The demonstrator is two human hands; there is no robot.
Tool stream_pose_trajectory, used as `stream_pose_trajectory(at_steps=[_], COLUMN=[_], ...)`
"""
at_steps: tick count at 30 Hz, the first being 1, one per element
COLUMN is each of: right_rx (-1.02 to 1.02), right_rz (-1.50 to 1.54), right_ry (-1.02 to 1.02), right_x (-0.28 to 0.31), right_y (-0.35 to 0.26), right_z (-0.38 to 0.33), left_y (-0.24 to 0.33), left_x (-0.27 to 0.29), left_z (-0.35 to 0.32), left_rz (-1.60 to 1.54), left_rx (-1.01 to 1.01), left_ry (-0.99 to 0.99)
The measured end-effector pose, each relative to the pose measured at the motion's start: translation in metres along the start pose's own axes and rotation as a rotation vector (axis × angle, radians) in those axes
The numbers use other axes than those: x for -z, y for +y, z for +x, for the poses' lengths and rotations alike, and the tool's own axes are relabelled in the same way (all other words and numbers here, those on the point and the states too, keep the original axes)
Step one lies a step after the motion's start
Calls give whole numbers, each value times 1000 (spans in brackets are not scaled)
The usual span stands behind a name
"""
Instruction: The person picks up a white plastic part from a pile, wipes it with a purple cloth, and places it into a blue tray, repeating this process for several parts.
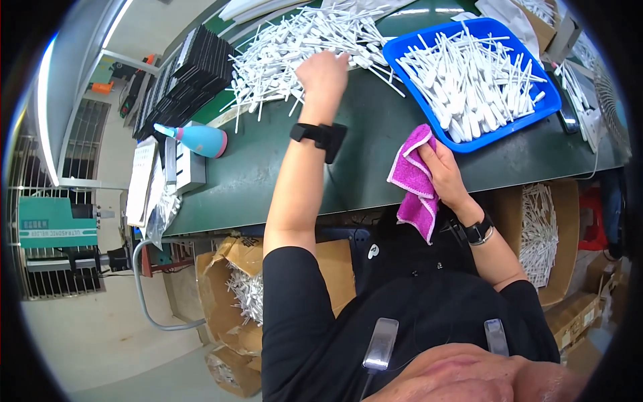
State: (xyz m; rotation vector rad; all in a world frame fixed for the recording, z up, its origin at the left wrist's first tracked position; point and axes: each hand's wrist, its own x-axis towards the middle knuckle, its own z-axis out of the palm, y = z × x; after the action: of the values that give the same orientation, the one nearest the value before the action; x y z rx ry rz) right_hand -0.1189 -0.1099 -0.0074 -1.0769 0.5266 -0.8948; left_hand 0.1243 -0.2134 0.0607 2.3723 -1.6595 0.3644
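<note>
At the far side of the green table, my left hand (pixel 323 79) is curled closed at the near edge of a heap of white plastic sticks with thicker ends (pixel 295 50). The back of the hand hides its fingertips, so what they pinch cannot be made out. My right hand (pixel 445 175) grips a purple cloth with a pale edge (pixel 412 171), which hangs down past the table's front edge. Just beyond that hand lies a blue tray (pixel 429 115) filled with the same kind of white sticks.
A stack of black trays (pixel 184 74) stands at the back left, near a light blue squeeze bottle (pixel 203 141) lying on its side. Cardboard boxes (pixel 338 268) with more white sticks sit below the table's edge on both sides. A fan (pixel 611 107) is at the far right.
</note>
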Motion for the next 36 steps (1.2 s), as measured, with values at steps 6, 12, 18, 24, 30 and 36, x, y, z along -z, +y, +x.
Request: stream_pose_trajectory(at_steps=[6,12,18,24,30,36], right_rx=[-13,25,-8,25,30,30], right_rz=[3,65,74,56,66,63], right_ry=[-18,14,24,14,53,51], right_x=[-4,-2,-3,0,-5,-6], right_y=[1,2,0,4,2,-1], right_z=[1,-2,-2,-2,-2,-3], left_y=[-61,-50,-24,-23,-1,-20], left_x=[-23,24,32,18,32,24], left_z=[-2,-53,-129,-153,-167,-172], left_rz=[54,-373,-1701,-1752,-1817,-1737], left_rx=[55,13,300,318,328,341], left_ry=[-210,-304,-481,-365,-353,-383])
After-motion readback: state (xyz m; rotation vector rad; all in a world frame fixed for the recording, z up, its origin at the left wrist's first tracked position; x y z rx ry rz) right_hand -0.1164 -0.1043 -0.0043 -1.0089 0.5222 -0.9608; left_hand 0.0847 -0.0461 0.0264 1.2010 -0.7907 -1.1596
